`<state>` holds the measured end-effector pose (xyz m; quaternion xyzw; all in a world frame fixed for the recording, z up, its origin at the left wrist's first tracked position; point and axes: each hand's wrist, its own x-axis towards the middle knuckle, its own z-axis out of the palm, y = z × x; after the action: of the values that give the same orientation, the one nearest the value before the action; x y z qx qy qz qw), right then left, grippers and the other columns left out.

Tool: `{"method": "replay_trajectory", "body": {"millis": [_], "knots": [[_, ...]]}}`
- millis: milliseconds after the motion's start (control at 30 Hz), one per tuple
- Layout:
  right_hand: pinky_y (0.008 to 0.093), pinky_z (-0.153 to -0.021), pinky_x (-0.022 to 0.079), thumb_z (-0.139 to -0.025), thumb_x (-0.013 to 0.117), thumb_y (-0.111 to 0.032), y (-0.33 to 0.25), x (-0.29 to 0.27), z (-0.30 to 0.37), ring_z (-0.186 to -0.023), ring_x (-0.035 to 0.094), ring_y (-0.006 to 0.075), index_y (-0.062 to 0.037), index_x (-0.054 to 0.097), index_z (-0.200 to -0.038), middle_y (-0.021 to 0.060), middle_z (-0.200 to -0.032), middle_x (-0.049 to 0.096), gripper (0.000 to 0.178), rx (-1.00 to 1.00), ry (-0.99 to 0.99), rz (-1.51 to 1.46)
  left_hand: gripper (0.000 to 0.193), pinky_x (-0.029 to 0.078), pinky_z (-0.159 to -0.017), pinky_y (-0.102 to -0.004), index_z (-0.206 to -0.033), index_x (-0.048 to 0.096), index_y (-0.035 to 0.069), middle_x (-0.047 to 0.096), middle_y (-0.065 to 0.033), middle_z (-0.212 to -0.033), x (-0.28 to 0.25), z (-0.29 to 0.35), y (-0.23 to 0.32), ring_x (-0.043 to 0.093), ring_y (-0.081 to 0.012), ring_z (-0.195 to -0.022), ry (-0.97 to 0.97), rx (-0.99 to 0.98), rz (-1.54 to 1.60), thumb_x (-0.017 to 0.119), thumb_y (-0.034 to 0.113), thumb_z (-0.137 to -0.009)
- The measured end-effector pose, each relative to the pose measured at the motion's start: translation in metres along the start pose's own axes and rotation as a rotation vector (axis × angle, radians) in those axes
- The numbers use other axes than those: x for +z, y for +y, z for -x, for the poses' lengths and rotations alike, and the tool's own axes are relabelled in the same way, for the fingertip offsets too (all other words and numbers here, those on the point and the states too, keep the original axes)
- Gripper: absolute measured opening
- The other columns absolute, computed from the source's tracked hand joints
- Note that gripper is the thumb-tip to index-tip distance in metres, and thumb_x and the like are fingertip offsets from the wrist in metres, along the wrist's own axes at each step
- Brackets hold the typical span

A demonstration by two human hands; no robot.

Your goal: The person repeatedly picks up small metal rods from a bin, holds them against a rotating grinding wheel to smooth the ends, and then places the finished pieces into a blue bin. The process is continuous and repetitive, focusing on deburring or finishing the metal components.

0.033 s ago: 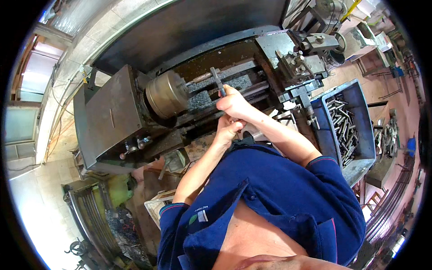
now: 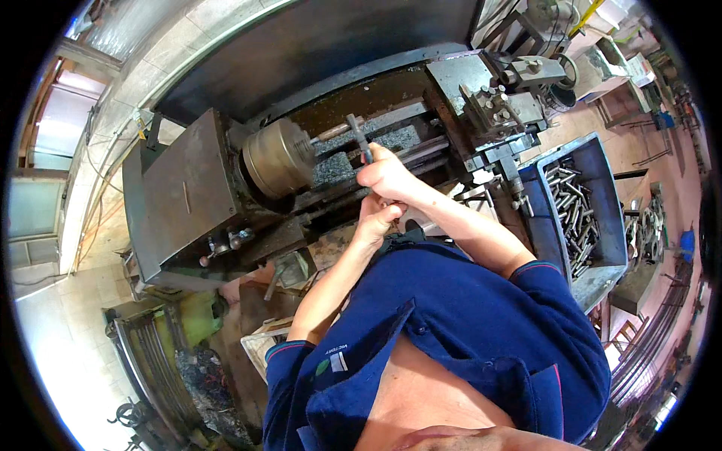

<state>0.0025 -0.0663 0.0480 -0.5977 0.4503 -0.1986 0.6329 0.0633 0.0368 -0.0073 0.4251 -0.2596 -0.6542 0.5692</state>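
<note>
My right hand (image 2: 385,174) is closed around a slim grey metal tool (image 2: 359,137). The tool's far end lies across a thin metal rod (image 2: 333,131) that sticks out of the lathe chuck (image 2: 278,156); I cannot tell whether the two touch. Just below, on the near side, my left hand (image 2: 378,218) is closed against the underside of my right hand. Whatever its fingers hold is hidden. Both hands are over the front of the lathe bed (image 2: 402,158).
The lathe headstock (image 2: 180,192) with its levers (image 2: 226,242) stands to the left. On the right are the tool post (image 2: 492,109) and carriage. A blue bin (image 2: 618,225) beside me holds many metal pins (image 2: 571,203). Metal chips lie on the bed.
My right hand and the tool have shifted slightly left, toward the chuck. My left hand has moved a little left with them.
</note>
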Motion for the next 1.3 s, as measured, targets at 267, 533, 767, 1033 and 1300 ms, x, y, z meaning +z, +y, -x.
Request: {"method": "replay_trajectory", "body": {"millis": [267,533,767,1033,1300], "knots": [[0.0301,-0.06,0.04,-0.061,0.057,-0.012,-0.011,-0.005,0.01,-0.068,0.047,0.0169,-0.0007,0.047,-0.08,0.0079,-0.07,0.049,0.024,-0.014,0.006,-0.02,0.058,0.046,-0.055,-0.0227,-0.098,0.051,0.002,0.059,-0.0035,-0.08,0.008,-0.001,0.001,0.058,-0.0118,-0.071,-0.006,0.041,-0.054,0.077,0.04,-0.062],[0.0298,-0.061,0.038,-0.06,0.057,-0.012,-0.008,0.006,-0.001,-0.069,0.044,0.0162,-0.002,0.047,-0.077,0.0069,-0.071,0.047,0.023,-0.059,-0.025,0.014,0.046,0.045,-0.052,-0.022,-0.09,0.054,0.003,0.06,-0.0037,-0.078,0.0,0.002,0.004,0.056,-0.0108,-0.067,0.064,0.116,-0.114,0.072,0.036,-0.063],[0.029,-0.062,0.038,-0.061,0.056,-0.012,-0.005,-0.015,0.01,-0.07,0.046,0.0154,-0.0012,0.05,-0.08,0.0061,-0.071,0.05,0.023,-0.069,0.029,-0.066,0.048,0.043,-0.061,-0.0217,-0.096,0.053,0.0,0.059,-0.0027,-0.079,0.014,-0.004,0.008,0.055,-0.0099,-0.069,-0.038,-0.028,-0.096,0.074,0.026,-0.063],[0.0291,-0.06,0.039,-0.063,0.055,-0.012,-0.006,-0.006,0.006,-0.069,0.046,0.0151,-0.0007,0.051,-0.083,0.0057,-0.071,0.05,0.023,-0.112,-0.028,-0.051,0.05,0.044,-0.054,-0.0208,-0.09,0.057,0.002,0.061,-0.0046,-0.076,0.012,-0.002,0.008,0.057,-0.0106,-0.066,-0.001,0.101,-0.174,0.072,0.04,-0.062],[0.029,-0.062,0.039,-0.061,0.057,-0.012,-0.011,0.001,0.003,-0.069,0.045,0.0158,-0.0011,0.049,-0.081,0.0051,-0.073,0.049,0.024,-0.027,-0.082,-0.009,0.041,0.041,-0.055,-0.0214,-0.091,0.055,0.002,0.057,-0.0008,-0.076,0.008,0.004,0.01,0.052,-0.0089,-0.066,0.016,0.085,-0.068,0.074,0.026,-0.063]]}}
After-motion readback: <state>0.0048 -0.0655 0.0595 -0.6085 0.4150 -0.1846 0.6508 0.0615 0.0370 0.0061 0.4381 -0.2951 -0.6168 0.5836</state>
